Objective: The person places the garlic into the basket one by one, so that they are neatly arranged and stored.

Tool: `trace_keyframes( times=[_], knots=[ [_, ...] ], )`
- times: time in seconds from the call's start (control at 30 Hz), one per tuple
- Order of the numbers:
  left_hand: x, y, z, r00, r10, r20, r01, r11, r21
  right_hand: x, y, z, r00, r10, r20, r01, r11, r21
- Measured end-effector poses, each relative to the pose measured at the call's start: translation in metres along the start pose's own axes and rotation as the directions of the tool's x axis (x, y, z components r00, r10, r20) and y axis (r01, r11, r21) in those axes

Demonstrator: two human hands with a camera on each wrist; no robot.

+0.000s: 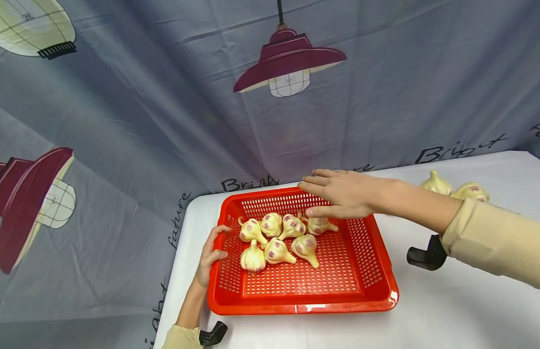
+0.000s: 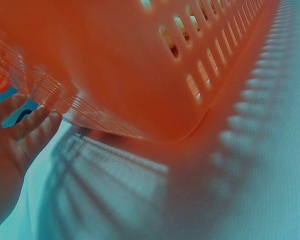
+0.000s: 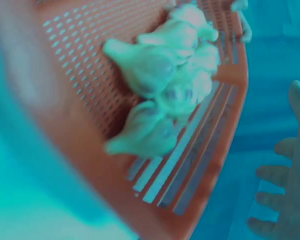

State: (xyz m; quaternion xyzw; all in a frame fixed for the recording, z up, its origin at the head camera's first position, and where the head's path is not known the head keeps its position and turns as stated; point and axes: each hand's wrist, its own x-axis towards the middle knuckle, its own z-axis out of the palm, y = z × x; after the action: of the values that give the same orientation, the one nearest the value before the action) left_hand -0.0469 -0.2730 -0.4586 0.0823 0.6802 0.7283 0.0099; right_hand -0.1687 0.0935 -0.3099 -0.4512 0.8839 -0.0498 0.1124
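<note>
A red plastic basket (image 1: 302,309) with slotted walls holds several garlic bulbs (image 1: 276,251), bunched toward its left and back. At the left rim my left hand (image 1: 207,255) grips the basket, thumb and fingertips lapping over the edge. The left wrist view catches that hand (image 2: 12,150) beside the basket's outer wall (image 2: 115,65). Above the back right part of the basket is my right hand (image 1: 346,192), fingers straight and spread, holding nothing. It partly covers one bulb (image 1: 319,226). In the right wrist view the same hand (image 3: 290,192) appears beyond the rim, apart from the bulbs (image 3: 147,70).
Two more garlic bulbs, one upright (image 1: 436,183) and one lying (image 1: 471,192), are on the white table (image 1: 470,310) behind my right forearm. A grey curtain (image 1: 200,121) printed with lamps hangs along the back and left edges.
</note>
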Motion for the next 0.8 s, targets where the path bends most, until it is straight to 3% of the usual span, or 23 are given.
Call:
trace_keyframes(
  times=[0.2, 0.47, 0.7, 0.8],
  knots=[
    [0.0, 0.0, 0.0, 1.0, 0.0, -0.007, 0.0, 1.0, 0.003, -0.032, 0.023, 0.002, 0.993, 0.112, -0.031, -0.11, 0.992, 0.056],
    [0.0, 0.0, -0.001, 1.0, -0.004, 0.002, 0.004, 1.0, 0.0, -0.07, 0.055, 0.0, 0.966, 0.238, -0.1, -0.225, 0.966, 0.131],
    [0.001, 0.0, 0.0, 1.0, -0.006, -0.001, 0.006, 1.0, 0.013, -0.102, 0.082, -0.001, 0.928, 0.359, -0.094, -0.338, 0.922, 0.189],
    [0.001, 0.001, -0.001, 1.0, -0.009, 0.0, 0.009, 1.0, 0.021, -0.116, 0.096, 0.005, 0.922, 0.377, -0.092, -0.346, 0.906, 0.245]
  ],
)
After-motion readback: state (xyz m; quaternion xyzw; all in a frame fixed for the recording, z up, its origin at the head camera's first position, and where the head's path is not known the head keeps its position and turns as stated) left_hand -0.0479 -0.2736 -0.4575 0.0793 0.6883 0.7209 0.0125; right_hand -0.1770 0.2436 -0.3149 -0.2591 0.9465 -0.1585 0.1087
